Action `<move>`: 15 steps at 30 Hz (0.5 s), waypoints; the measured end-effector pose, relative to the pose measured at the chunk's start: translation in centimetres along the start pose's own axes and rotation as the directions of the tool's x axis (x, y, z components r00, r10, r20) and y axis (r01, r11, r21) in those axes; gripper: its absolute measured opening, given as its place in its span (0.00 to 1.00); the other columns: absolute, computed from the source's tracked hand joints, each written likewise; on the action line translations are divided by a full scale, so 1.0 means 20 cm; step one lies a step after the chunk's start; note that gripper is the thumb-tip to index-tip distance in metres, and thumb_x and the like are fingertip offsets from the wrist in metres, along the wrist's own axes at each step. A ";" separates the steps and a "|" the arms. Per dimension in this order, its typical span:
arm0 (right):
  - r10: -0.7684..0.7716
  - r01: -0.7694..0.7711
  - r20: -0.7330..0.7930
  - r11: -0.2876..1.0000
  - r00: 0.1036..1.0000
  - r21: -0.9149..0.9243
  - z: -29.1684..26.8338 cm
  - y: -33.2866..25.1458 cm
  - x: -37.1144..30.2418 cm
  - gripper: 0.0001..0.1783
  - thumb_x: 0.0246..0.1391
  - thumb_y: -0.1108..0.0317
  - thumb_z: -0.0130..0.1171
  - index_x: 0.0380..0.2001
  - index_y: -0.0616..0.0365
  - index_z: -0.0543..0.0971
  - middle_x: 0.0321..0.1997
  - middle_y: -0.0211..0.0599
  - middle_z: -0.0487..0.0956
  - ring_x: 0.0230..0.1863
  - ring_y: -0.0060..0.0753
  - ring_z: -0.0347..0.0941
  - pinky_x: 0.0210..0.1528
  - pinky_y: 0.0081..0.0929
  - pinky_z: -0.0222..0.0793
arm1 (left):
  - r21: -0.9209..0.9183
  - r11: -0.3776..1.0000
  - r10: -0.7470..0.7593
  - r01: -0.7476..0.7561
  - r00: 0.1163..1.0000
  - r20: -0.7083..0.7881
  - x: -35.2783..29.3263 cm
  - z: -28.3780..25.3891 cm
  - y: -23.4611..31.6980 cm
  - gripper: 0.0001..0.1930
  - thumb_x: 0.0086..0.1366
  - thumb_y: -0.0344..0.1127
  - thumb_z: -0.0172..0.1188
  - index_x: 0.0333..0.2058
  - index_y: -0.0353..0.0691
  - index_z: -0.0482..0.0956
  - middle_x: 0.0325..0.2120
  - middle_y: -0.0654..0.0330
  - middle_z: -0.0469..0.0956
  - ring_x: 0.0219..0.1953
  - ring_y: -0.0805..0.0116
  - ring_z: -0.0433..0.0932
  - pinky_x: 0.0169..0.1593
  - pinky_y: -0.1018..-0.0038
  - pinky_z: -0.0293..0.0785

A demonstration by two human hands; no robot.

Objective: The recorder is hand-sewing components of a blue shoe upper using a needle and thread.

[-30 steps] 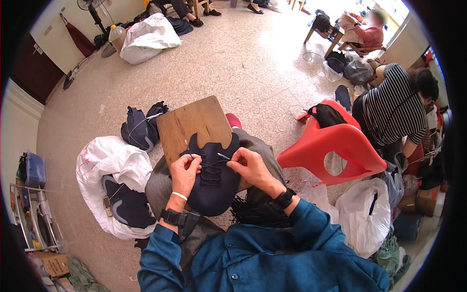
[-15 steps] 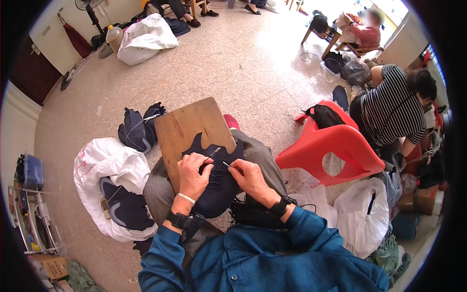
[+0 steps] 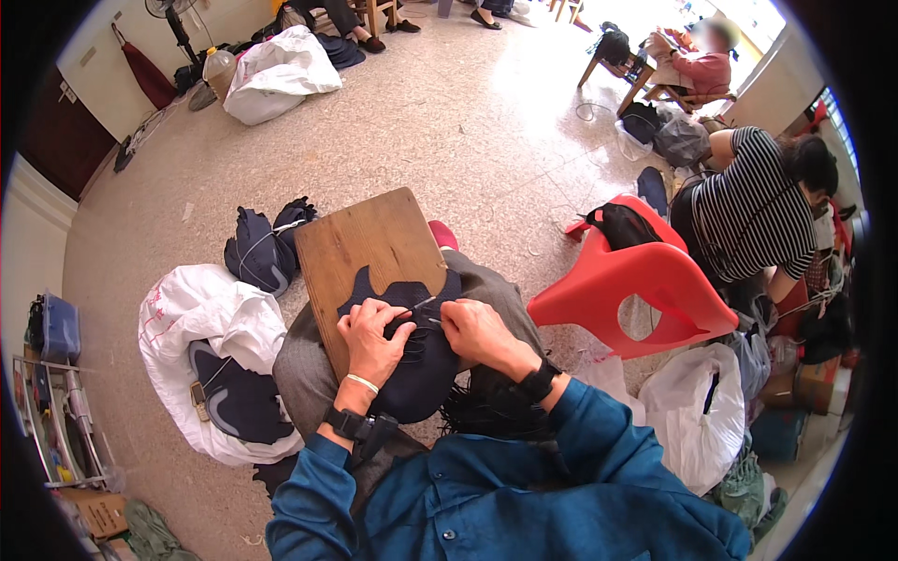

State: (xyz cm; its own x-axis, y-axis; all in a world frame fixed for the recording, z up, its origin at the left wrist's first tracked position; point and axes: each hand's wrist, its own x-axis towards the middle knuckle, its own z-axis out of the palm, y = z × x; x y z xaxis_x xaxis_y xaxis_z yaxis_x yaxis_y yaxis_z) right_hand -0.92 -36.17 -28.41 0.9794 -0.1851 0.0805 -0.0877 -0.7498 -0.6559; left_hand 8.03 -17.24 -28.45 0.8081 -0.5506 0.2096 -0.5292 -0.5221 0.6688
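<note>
A dark navy shoe upper with black lacing across its middle lies on a wooden board resting on my lap. My left hand is closed at the upper's left side, thumb and fingers pinched. A thin dark lace end sticks out past its fingertips, apparently in that pinch. Opposite, my right hand is closed with its fingertips at the lacing. A small pale, thin tip shows at its fingers; I cannot make out what tool it belongs to.
Bundled dark uppers lie left of the board, by a white sack holding more. A red plastic chair stands to the right, near a white plastic bag. A person in a striped shirt sits beyond it.
The shoe upper has shifted and turned slightly on the board, its left flap now lower. My right hand has moved slightly toward the lacing. The dark lace end shows more clearly.
</note>
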 end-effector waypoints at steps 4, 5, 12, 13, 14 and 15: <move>-0.026 0.026 0.073 1.000 0.997 0.006 -0.02 0.01 0.04 0.07 0.58 0.69 0.56 0.28 0.61 0.77 0.30 0.54 0.79 0.38 0.62 0.78 0.40 0.55 0.74 | 0.035 0.998 0.045 -0.045 0.999 -0.005 0.00 -0.01 0.02 0.12 0.52 0.39 0.75 0.37 0.50 0.88 0.37 0.67 0.76 0.46 0.64 0.72 0.58 0.62 0.55; -0.039 0.037 0.087 0.999 0.995 0.019 -0.02 0.01 0.05 0.08 0.57 0.69 0.56 0.27 0.61 0.77 0.30 0.54 0.80 0.38 0.61 0.78 0.41 0.55 0.73 | 0.044 0.995 0.089 -0.090 0.996 0.018 0.01 -0.01 0.03 0.13 0.51 0.39 0.75 0.38 0.50 0.88 0.38 0.67 0.76 0.46 0.64 0.72 0.58 0.61 0.55; -0.096 0.090 0.099 0.993 0.990 0.071 -0.02 0.03 0.07 0.08 0.57 0.69 0.56 0.28 0.61 0.78 0.30 0.53 0.80 0.40 0.59 0.78 0.41 0.53 0.74 | 0.008 0.994 0.110 -0.111 0.989 0.096 0.03 0.02 0.00 0.16 0.49 0.38 0.76 0.40 0.50 0.87 0.38 0.66 0.77 0.47 0.63 0.72 0.59 0.60 0.55; -0.113 0.108 0.103 0.993 0.988 0.055 -0.02 0.02 0.08 0.07 0.57 0.69 0.57 0.28 0.61 0.78 0.30 0.52 0.80 0.40 0.59 0.79 0.41 0.52 0.74 | 0.009 0.994 0.111 -0.113 0.989 0.098 0.03 0.02 -0.01 0.16 0.49 0.38 0.76 0.40 0.50 0.87 0.38 0.66 0.77 0.47 0.63 0.72 0.59 0.60 0.55; -0.131 0.127 0.108 0.991 0.986 0.039 -0.02 0.01 0.09 0.07 0.57 0.69 0.57 0.28 0.60 0.78 0.31 0.51 0.80 0.40 0.58 0.79 0.41 0.52 0.74 | 0.002 0.993 0.117 -0.118 0.989 0.086 0.02 0.03 -0.01 0.16 0.49 0.38 0.76 0.40 0.49 0.87 0.39 0.66 0.77 0.48 0.63 0.73 0.59 0.60 0.56; -0.130 0.126 0.107 0.991 0.986 0.040 -0.03 0.01 0.09 0.07 0.57 0.69 0.57 0.28 0.60 0.78 0.31 0.51 0.80 0.40 0.58 0.79 0.41 0.52 0.74 | -0.004 0.992 0.122 -0.122 0.990 0.073 0.02 0.03 -0.02 0.16 0.50 0.38 0.75 0.40 0.48 0.87 0.39 0.65 0.77 0.48 0.62 0.73 0.59 0.61 0.57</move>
State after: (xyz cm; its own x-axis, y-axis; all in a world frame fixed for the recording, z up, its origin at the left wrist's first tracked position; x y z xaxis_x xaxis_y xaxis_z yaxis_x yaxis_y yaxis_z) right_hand 0.80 -37.03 -27.97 0.9963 -0.0173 0.0847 0.0441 -0.7411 -0.6700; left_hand 8.40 -17.75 -29.05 0.7161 -0.6566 0.2369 -0.6230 -0.4481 0.6411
